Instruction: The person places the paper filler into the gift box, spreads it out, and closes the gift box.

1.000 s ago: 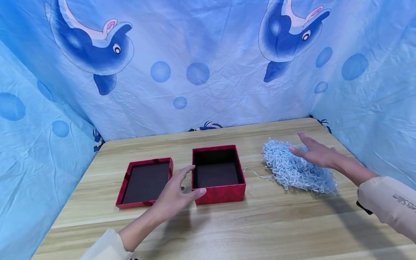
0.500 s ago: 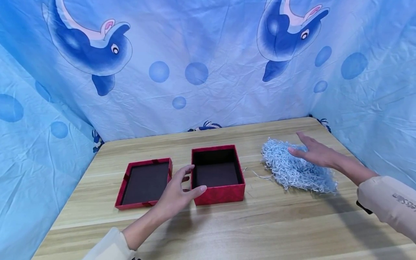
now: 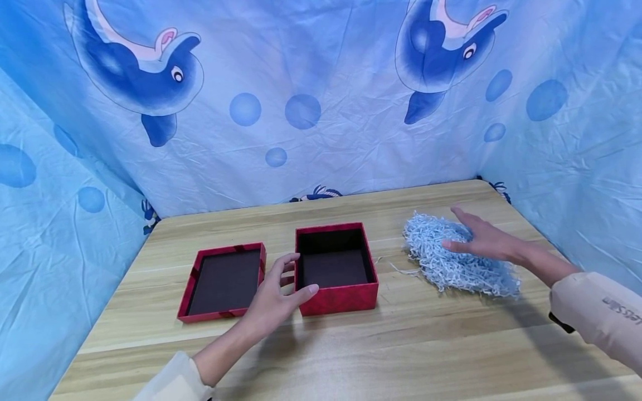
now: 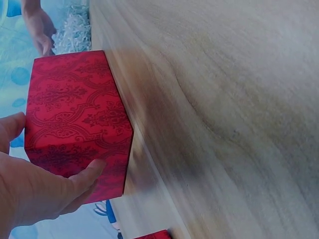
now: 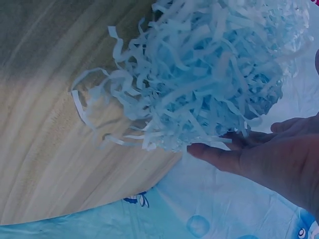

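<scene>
An uncovered red patterned gift box (image 3: pixel 346 299) with a black inside stands mid-table in the head view. At its near left corner is my left hand (image 3: pixel 271 303), thumb at the front face and fingers along the left side, all loosely spread. The left wrist view shows that hand close to the red box (image 4: pixel 75 104). Over a heap of pale blue shredded paper (image 3: pixel 436 256) hovers my right hand (image 3: pixel 486 238), fingers extended and thumb apart. In the right wrist view, the fingertips are at the edge of the shredded paper (image 5: pixel 214 79).
Left of the box lies its red lid (image 3: pixel 225 284), dark inside facing up. A few loose strands (image 3: pixel 403 272) trail between box and heap. Blue dolphin-print cloth (image 3: pixel 341 156) hangs behind the wooden table (image 3: pixel 391 356) and along both sides.
My right hand has shifted slightly left and lower over the shredded paper. My left hand stays by the box corner, its fingers moving only a little.
</scene>
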### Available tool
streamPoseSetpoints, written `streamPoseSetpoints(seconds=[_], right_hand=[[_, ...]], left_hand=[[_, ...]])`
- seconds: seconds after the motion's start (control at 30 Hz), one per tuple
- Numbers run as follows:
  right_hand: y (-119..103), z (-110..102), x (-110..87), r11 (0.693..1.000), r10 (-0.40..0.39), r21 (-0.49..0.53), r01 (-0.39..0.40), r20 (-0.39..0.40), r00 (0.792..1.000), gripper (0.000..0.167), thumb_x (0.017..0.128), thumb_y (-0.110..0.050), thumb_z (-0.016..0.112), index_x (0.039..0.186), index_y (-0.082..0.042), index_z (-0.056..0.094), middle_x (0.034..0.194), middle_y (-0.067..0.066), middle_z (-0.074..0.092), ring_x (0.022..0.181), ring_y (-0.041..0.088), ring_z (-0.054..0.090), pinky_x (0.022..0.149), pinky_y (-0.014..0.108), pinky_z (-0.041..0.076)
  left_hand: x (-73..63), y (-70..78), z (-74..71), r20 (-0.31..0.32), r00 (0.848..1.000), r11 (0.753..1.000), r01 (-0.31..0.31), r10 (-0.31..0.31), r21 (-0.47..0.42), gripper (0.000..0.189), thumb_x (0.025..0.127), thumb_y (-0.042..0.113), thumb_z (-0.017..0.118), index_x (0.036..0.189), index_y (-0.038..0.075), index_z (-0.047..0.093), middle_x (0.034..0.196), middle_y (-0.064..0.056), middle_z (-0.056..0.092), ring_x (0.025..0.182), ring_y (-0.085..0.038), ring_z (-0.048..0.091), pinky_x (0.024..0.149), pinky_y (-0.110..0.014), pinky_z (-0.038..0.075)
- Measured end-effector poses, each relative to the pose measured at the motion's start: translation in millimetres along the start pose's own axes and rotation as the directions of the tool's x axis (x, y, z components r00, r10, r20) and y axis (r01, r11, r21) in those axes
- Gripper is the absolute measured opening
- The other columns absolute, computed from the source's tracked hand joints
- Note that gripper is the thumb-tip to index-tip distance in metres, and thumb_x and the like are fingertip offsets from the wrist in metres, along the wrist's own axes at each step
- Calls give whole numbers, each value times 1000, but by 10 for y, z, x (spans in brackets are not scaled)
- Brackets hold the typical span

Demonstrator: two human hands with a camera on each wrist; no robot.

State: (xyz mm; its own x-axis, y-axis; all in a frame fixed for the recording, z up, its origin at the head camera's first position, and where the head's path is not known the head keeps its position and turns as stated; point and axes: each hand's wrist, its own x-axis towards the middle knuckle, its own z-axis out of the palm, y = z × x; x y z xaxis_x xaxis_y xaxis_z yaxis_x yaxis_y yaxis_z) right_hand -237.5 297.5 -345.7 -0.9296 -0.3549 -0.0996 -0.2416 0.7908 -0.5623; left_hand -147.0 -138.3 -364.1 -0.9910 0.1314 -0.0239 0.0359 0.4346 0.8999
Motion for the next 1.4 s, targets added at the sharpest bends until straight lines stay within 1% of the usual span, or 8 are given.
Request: streamPoseSetpoints(seconds=[0.17, 0.33, 0.63, 0.8, 0.93, 1.17, 1.3, 1.4], right_hand=[[-3, 31, -11, 1000, 8, 21, -8, 21, 1000, 101, 90, -44, 63, 153, -4, -5, 153, 35, 3, 135, 59, 7, 99, 76, 15], [16, 52, -11, 999, 4, 44, -5, 33, 999, 103, 88, -41, 67, 154, -6, -4, 154, 34, 3, 136, 58, 5, 98, 77, 14], [91, 118, 14, 996, -88, 32, 87, 15, 996, 112, 77, -33, 80, 154, -5, 4, 153, 33, 8, 138, 56, 1, 99, 77, -2], [113, 186, 25, 994, -108, -1, 109, 26, 994, 122, 69, -36, 85, 154, -7, 2, 153, 33, 7, 136, 56, 3, 97, 78, 4], [119, 240, 30, 995, -93, -37, 95, 40, 995, 130, 65, -40, 87, 154, -9, -3, 151, 35, 7, 133, 59, 5, 95, 79, 10], [124, 296, 46, 990, -107, -86, 110, 40, 993, 133, 61, -46, 87, 155, -14, -2, 146, 37, 13, 125, 59, 16, 85, 82, 21], [131, 325, 63, 986, -99, -131, 103, 33, 995, 130, 62, -43, 88, 155, -18, 0, 142, 34, 21, 121, 53, 22, 82, 82, 20], [140, 343, 86, 982, -101, -159, 103, 24, 995, 126, 63, -27, 90, 155, -17, 6, 138, 32, 27, 116, 48, 27, 82, 79, 22]], left_hand=[[9, -18, 10, -4, 1000, 1000, 21, -21, -13, 77, 77, 43, 79, 141, 32, 37, 143, -5, 41, 127, -27, 44, 100, -48, 44], [5, -30, 6, 1, 1000, 1000, 4, -4, -24, 77, 78, 40, 79, 142, 29, 36, 142, -7, 41, 127, -27, 43, 101, -49, 43], [1, -37, 6, 6, 1000, 999, 14, -14, -35, 75, 78, 40, 79, 140, 33, 37, 142, -5, 41, 126, -26, 44, 101, -47, 44], [-5, -47, 6, 13, 1000, 999, -3, 4, -41, 75, 79, 39, 78, 141, 30, 36, 142, -8, 40, 127, -29, 43, 100, -49, 44], [0, -45, 7, 13, 1000, 999, 17, -16, -45, 76, 78, 40, 79, 140, 34, 36, 142, -6, 40, 126, -29, 44, 98, -48, 46], [15, -40, 4, 11, 999, 999, 31, -31, -38, 77, 77, 41, 79, 140, 35, 36, 143, -7, 40, 126, -28, 44, 98, -48, 46], [24, -37, 8, 12, 999, 999, 33, -32, -38, 77, 77, 40, 80, 140, 35, 36, 143, -7, 40, 126, -28, 44, 99, -48, 45], [31, -36, 12, 11, 999, 999, 34, -34, -37, 77, 77, 40, 80, 140, 36, 36, 143, -7, 40, 127, -28, 44, 99, -48, 45]])
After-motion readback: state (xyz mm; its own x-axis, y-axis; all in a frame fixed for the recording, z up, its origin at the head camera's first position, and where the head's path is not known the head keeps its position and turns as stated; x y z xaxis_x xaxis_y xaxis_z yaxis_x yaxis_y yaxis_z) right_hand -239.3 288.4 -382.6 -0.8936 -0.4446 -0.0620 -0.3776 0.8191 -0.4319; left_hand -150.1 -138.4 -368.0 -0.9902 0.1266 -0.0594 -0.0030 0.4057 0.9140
